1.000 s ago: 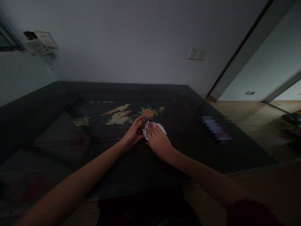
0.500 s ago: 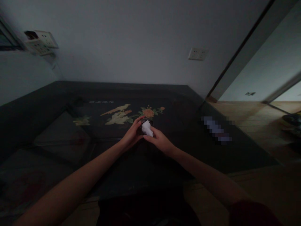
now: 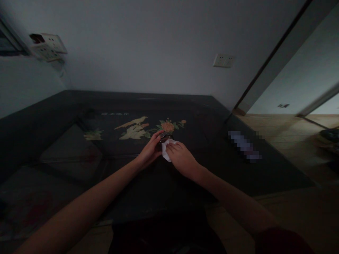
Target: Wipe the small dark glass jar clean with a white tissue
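Observation:
My left hand (image 3: 151, 149) is wrapped round the left side of a small, dark, shiny round vessel (image 3: 165, 136) that looks like glass; its exact kind is too dim to make out. My right hand (image 3: 184, 158) presses a crumpled white tissue (image 3: 166, 154) against the vessel's near right side, with its fingers lying over the tissue. Both hands are just above or on the dark tabletop (image 3: 137, 190), by the printed flowers. The vessel's lower part is hidden by the hands and the tissue.
A bird-and-flower picture (image 3: 132, 132) decorates the glossy top. On the right lies a pixelated bluish-white object (image 3: 243, 145). Behind is a pale wall with a double socket (image 3: 224, 60); more sockets (image 3: 49, 49) are at upper left. Wooden floor (image 3: 280, 128) shows at right.
My right hand has turned palm down over the tissue and shifted slightly right. The tissue has come towards me, uncovering more of the vessel's top. My left hand keeps its hold.

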